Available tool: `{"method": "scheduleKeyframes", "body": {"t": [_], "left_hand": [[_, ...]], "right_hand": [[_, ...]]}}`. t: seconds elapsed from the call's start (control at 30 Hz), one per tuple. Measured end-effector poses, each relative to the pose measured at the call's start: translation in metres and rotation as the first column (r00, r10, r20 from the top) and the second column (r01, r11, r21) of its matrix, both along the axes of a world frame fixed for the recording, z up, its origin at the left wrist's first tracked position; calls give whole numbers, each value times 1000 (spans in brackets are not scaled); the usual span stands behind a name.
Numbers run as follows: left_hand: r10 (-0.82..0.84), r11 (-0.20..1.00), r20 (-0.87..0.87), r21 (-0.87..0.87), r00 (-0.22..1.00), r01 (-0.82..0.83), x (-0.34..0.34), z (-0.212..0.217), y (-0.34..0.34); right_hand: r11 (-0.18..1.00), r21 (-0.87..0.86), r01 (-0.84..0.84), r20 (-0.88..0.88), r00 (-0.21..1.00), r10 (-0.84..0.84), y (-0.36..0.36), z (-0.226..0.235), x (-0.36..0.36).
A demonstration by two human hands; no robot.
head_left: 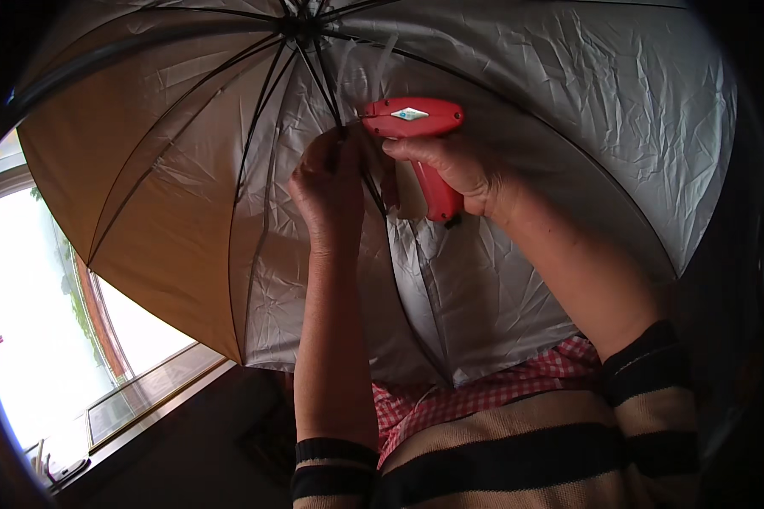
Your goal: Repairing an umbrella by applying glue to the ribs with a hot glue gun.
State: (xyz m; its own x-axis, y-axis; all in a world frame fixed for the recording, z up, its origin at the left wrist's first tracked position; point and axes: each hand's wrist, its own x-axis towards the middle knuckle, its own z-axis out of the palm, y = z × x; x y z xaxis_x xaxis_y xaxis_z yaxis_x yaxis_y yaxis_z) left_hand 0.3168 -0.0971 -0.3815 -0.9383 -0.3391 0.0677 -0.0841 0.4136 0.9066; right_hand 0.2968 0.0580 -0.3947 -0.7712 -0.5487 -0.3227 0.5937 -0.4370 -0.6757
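An opened umbrella (535, 246) with a silvery inner side spreads before me, its thin black ribs fanning out from a hub (300, 28) at the top. My left hand (327, 191) is closed, its fingertips pinching at a black umbrella rib (331, 97). What else may lie between those fingers is hidden. In my right hand (458, 165) is a red, pistol-shaped tagging gun (420, 123), gripped by its handle with the thumb along the side below the body. Its front end points left and comes close to the left fingertips; I cannot tell whether it touches the rib.
A curved black shaft or handle (144, 53) crosses the upper left. Beyond the umbrella's left edge is a bright window (34, 297) with a framed pane or ledge (144, 399) below it. Red-and-white checked cloth (518, 373) lies at my waist under the umbrella's near edge.
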Motion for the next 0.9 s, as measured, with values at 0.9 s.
{"method": "scheduleKeyframes", "body": {"t": [0.9], "left_hand": [[-89,995,31,36,996,88,1,5,-8]], "right_hand": [[938,-125,-324,106,935,338,16,17,-17]]}}
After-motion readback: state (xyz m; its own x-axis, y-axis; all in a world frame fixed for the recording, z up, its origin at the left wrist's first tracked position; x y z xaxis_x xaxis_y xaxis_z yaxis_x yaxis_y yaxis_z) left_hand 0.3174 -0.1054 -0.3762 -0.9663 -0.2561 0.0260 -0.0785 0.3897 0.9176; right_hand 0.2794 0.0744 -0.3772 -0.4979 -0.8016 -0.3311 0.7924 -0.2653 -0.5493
